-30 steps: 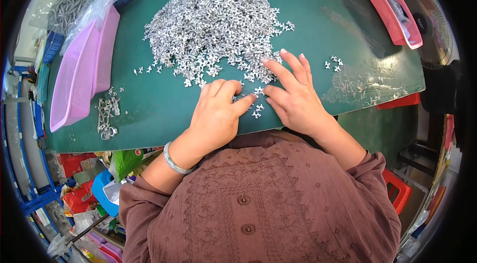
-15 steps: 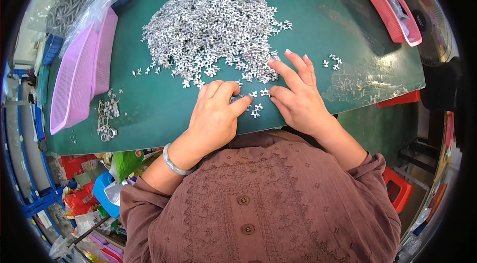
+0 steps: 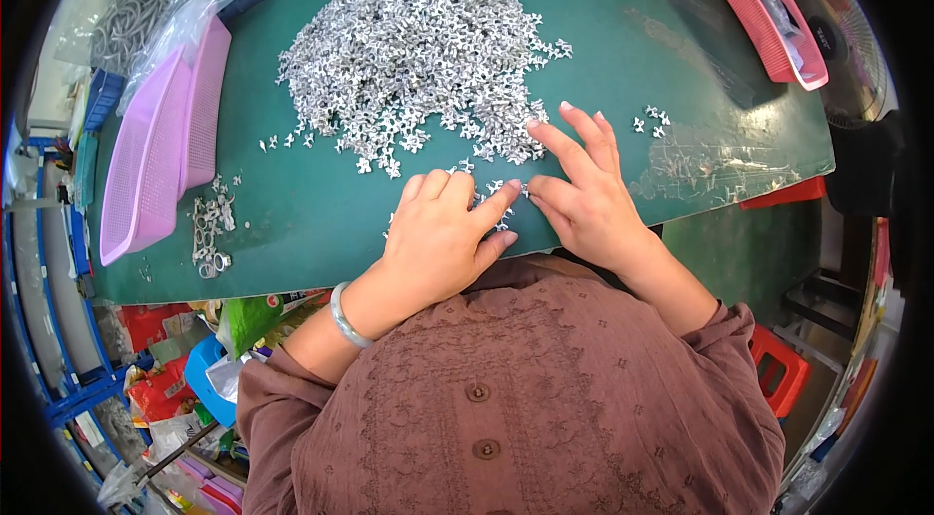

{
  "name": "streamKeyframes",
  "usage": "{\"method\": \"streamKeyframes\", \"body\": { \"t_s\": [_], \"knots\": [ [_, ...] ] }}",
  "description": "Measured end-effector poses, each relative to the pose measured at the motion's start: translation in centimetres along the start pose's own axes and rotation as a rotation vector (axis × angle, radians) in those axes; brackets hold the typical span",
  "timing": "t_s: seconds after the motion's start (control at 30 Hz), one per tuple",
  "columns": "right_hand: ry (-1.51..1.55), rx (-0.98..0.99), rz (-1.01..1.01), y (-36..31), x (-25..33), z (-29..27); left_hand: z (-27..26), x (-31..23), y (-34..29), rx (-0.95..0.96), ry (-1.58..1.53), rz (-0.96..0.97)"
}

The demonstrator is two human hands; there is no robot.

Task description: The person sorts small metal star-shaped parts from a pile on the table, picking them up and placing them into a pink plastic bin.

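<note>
A large heap of small silvery, pronged metal pieces (image 3: 409,48) lies on the green tabletop, with loose ones spread along its near edge. My left hand (image 3: 433,223) rests palm down close to the table's front edge. Its index finger reaches to a small metal piece (image 3: 524,190), while the thumb is held apart below. The thumb and index finger of my right hand (image 3: 589,194) close on that same piece from the right, and its other fingers stretch away toward the heap. A few more pieces show around and partly under my left fingers.
Lilac plastic baskets (image 3: 146,155) stand at the left, beside a few ring-shaped metal parts (image 3: 207,233). A pink basket (image 3: 744,0) is at the far right. Several loose pieces (image 3: 652,119) lie right of my right hand. A red stool (image 3: 778,369) is below the table.
My left hand has shifted a little right and nearer, its index finger extending to the piece at my right fingertips and its thumb dropping away. My right hand has barely moved.
</note>
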State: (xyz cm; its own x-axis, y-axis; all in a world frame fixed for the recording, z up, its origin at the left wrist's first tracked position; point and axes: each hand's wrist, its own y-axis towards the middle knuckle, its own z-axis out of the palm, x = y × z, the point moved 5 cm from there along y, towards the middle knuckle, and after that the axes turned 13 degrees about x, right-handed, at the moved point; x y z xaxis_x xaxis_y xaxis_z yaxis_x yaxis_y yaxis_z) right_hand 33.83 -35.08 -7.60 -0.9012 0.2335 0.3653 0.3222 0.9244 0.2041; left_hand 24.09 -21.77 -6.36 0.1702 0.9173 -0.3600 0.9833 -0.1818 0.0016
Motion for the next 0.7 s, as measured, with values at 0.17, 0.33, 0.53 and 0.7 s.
{"method": "streamKeyframes", "body": {
  "t_s": [0.17, 0.33, 0.53, 0.7],
  "knots": [
    [-0.005, 0.024, 0.001, -0.12, 0.04, -0.3, -0.04, -0.02, -0.04, -0.007, 0.036, -0.006],
    [0.018, 0.018, -0.006, -0.05, 0.17, -0.29, 0.02, 0.05, -0.37, -0.029, 0.029, 0.0],
    [0.005, 0.02, -0.018, 0.26, 0.47, 0.21, 0.03, 0.19, -0.44, -0.014, 0.014, 0.009],
    [0.03, 0.07, -0.026, 0.68, 0.68, -0.07, -0.13, 0.31, -0.72, -0.043, -0.022, 0.03]
  ]
}}
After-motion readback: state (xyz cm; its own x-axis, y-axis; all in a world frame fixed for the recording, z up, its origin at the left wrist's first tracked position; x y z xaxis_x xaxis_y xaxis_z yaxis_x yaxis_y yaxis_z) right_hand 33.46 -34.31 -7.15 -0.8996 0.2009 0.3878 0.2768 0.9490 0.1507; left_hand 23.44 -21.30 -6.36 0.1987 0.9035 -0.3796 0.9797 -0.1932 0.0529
